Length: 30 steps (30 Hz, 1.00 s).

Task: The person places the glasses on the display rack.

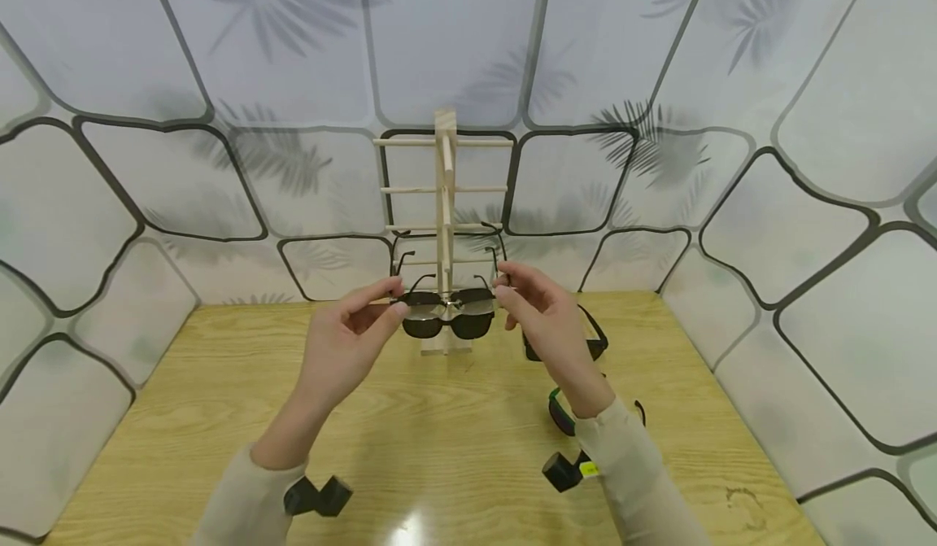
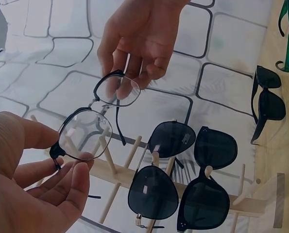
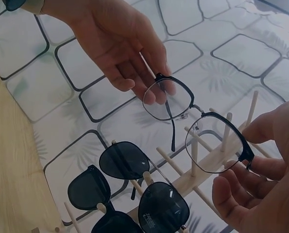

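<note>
Glasses (image 2: pixel 88 133) pinched by left grip (image 1: pixel 347 338) and right grip (image 1: pixel 545 318), sunglasses (image 2: pixel 153 193) on wooden rack (image 1: pixel 444 204), white lens lettering (image 2: pixel 186 138), illegible

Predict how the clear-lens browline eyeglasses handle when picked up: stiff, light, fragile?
The clear-lens browline eyeglasses look light for their size, given the thin lower rims. The narrow bridge suggests they could twist if pulled unevenly. The slender black temple, unfolded, may swing or snag if bumped.
</note>
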Motion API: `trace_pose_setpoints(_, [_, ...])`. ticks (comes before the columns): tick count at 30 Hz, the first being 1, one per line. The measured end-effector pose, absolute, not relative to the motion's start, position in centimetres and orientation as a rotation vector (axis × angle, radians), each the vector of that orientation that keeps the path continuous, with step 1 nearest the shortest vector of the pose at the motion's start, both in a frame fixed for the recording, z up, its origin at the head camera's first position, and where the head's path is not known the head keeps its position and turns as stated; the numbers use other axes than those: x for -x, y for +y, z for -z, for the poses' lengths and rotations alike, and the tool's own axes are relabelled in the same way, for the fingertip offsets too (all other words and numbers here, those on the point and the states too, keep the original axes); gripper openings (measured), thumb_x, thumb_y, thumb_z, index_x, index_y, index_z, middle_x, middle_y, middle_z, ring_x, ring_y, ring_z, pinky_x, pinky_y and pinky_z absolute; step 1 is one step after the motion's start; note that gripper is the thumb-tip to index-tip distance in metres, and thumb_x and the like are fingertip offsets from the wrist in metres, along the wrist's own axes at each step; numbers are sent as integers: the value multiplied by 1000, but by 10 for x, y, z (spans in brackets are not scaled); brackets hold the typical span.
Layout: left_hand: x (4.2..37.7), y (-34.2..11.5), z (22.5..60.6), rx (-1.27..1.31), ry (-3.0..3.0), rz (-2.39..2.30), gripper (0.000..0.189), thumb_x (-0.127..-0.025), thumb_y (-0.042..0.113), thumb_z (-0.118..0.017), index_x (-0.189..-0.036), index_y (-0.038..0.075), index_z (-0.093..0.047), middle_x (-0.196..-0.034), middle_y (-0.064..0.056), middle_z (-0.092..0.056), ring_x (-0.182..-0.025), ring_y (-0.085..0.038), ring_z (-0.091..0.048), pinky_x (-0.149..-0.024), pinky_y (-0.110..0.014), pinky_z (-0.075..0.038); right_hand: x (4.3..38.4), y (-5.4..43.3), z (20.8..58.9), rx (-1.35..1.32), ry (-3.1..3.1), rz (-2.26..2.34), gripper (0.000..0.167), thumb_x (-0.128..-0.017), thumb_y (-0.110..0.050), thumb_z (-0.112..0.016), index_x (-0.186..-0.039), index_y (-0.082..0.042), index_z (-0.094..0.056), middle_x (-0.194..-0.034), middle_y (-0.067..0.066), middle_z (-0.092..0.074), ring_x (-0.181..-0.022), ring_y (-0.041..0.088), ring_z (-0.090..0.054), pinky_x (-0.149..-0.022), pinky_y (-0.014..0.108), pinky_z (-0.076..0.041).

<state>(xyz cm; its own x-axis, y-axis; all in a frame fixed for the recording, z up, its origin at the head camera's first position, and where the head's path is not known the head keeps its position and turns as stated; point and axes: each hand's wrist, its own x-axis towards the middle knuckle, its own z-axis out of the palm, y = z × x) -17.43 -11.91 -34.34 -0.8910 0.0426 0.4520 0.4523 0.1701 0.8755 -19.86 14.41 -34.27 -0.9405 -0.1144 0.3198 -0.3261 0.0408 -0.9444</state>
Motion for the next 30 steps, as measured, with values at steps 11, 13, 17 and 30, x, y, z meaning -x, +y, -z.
trace_pose_setpoints(11, [187,-119,339,443,-2191,1767,38,-100,9,-74,-137,3,-70,-129,-19,-73,-96,3,-74,-81,-17,-58,206,140,344,-417,-2177,-2016,40,-105,-13,-66,-144,-10,-63,-134,17,-65,-97,12,-64,-72,27,-57])
trace_pose_setpoints(13, [189,-119,337,430,-2204,1764,37,-100,10,-73,-137,4,-70,-129,-19,-73,-94,4,-74,-79,-17,-58,207,140,344,-396,-2182,-2024,40,-105,-13,-66,-145,-10,-63,-135,16,-65,-97,11,-64,-73,29,-58])
trace_pose_setpoints(17, [190,-119,334,400,-2239,1744,37,-102,13,-71,-137,4,-70,-129,-19,-74,-88,5,-73,-73,-17,-55,210,138,342,-357,-2190,-2026,40,-105,-15,-66,-144,-10,-63,-135,17,-65,-92,11,-64,-76,29,-58])
trace_pose_setpoints(30, [202,-121,329,344,-2294,1731,37,-104,17,-68,-139,5,-69,-125,-22,-75,-79,6,-70,-70,-20,-56,217,132,338,-275,-2170,-2031,35,-105,-20,-67,-139,-13,-67,-124,8,-69,-95,25,-65,-78,35,-59])
